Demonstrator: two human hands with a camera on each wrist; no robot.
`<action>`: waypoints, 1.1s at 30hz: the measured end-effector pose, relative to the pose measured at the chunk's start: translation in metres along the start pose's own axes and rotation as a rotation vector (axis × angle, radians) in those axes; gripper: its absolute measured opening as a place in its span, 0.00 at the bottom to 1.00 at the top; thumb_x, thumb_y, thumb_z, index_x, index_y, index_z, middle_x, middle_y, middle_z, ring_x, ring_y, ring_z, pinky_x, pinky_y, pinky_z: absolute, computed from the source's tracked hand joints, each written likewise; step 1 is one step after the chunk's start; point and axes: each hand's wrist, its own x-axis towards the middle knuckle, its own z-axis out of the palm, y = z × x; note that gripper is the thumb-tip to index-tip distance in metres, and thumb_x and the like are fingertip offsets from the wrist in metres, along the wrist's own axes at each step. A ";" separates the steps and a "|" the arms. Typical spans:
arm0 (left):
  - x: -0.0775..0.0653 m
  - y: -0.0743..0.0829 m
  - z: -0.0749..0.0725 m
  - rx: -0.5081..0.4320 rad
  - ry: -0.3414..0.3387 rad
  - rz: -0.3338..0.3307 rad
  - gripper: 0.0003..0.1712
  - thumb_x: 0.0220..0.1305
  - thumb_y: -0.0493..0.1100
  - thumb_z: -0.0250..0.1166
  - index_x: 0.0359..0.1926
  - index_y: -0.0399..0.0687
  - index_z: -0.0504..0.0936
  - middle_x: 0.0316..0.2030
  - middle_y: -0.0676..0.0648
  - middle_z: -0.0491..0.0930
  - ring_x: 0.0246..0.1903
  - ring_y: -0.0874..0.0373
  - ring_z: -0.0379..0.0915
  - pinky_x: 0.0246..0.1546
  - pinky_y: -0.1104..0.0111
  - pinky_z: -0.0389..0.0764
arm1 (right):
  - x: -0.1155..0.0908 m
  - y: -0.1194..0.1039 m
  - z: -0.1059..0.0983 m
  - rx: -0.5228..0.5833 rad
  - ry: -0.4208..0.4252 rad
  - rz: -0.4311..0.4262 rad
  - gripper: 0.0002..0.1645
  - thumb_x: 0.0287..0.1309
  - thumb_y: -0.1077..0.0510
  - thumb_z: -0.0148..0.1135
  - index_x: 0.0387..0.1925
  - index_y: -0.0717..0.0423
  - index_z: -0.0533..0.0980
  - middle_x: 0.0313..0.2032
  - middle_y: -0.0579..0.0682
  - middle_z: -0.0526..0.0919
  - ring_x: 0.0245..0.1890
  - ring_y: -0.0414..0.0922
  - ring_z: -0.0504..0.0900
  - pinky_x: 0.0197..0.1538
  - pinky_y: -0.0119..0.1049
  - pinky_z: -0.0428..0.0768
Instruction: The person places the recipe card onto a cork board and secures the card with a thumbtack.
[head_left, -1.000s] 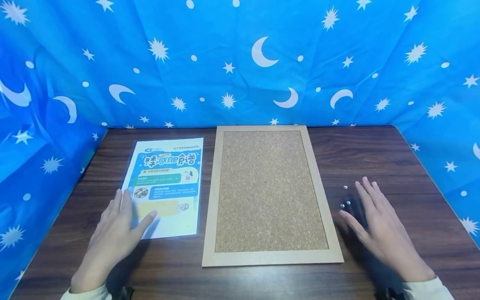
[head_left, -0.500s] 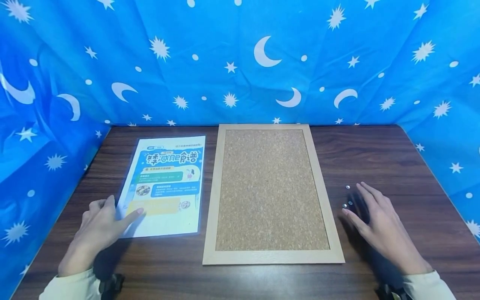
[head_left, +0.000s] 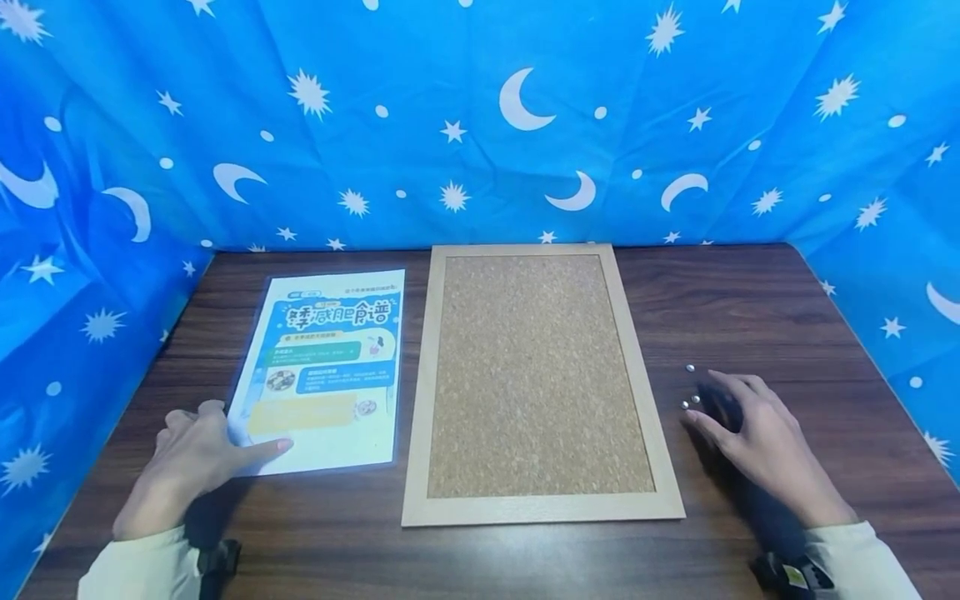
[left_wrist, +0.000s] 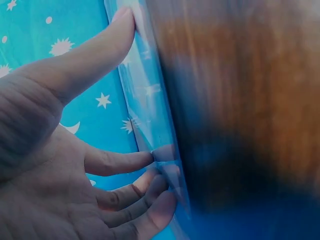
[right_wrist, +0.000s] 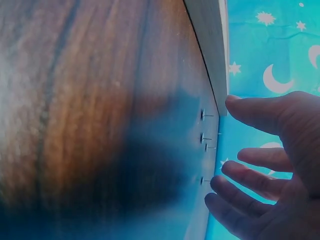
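Observation:
In the head view a laminated-looking printed poster (head_left: 322,375) with blue, green and yellow blocks lies flat at the left. My left hand (head_left: 183,462) spans its lower left corner. The thumb stretches over the sheet, while bent fingers meet its left edge; the left wrist view shows these fingertips (left_wrist: 150,159) right at the shiny surface. On the right, my right hand (head_left: 768,437) hovers with loosely bent fingers beside small silver thumbtacks (head_left: 691,367). In the right wrist view, several thumbtacks (right_wrist: 203,137) stand points up, and nothing is between thumb and fingers.
Between the hands lies a cork board (head_left: 540,375) in a pale wooden frame (head_left: 540,510). Everything rests on a dark wood-grain table (head_left: 337,533). A blue cloth (head_left: 450,108) with white moons and stars hangs behind and along both sides.
My left hand has shifted left and down from over the poster to its lower left corner, its fingers bending. The right hand's fingers have curled more beside the thumbtacks.

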 end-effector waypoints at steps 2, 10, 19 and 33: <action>0.001 -0.001 -0.001 0.007 -0.007 -0.010 0.79 0.42 0.78 0.74 0.64 0.12 0.50 0.45 0.19 0.60 0.45 0.25 0.58 0.44 0.33 0.73 | 0.000 -0.001 0.000 -0.001 -0.006 0.011 0.41 0.58 0.48 0.75 0.63 0.71 0.72 0.55 0.71 0.75 0.55 0.70 0.73 0.53 0.70 0.70; 0.010 -0.005 -0.004 -0.025 -0.050 -0.002 0.82 0.38 0.76 0.77 0.64 0.13 0.45 0.47 0.17 0.64 0.43 0.25 0.64 0.43 0.34 0.74 | -0.001 -0.002 0.001 0.004 0.007 0.038 0.39 0.57 0.52 0.76 0.62 0.71 0.72 0.54 0.71 0.74 0.55 0.71 0.73 0.53 0.70 0.70; 0.016 -0.019 -0.004 -0.124 -0.039 -0.082 0.63 0.51 0.67 0.76 0.63 0.18 0.60 0.50 0.19 0.70 0.44 0.29 0.68 0.44 0.37 0.76 | 0.001 -0.003 0.002 0.010 0.015 0.044 0.38 0.58 0.52 0.75 0.62 0.71 0.72 0.53 0.71 0.75 0.54 0.71 0.74 0.52 0.70 0.70; 0.004 -0.034 -0.004 -0.380 0.074 0.031 0.41 0.81 0.52 0.46 0.74 0.21 0.48 0.66 0.18 0.59 0.59 0.27 0.63 0.57 0.31 0.66 | 0.006 0.010 -0.007 0.038 0.086 0.003 0.36 0.55 0.55 0.77 0.60 0.70 0.75 0.45 0.68 0.78 0.40 0.62 0.80 0.39 0.59 0.73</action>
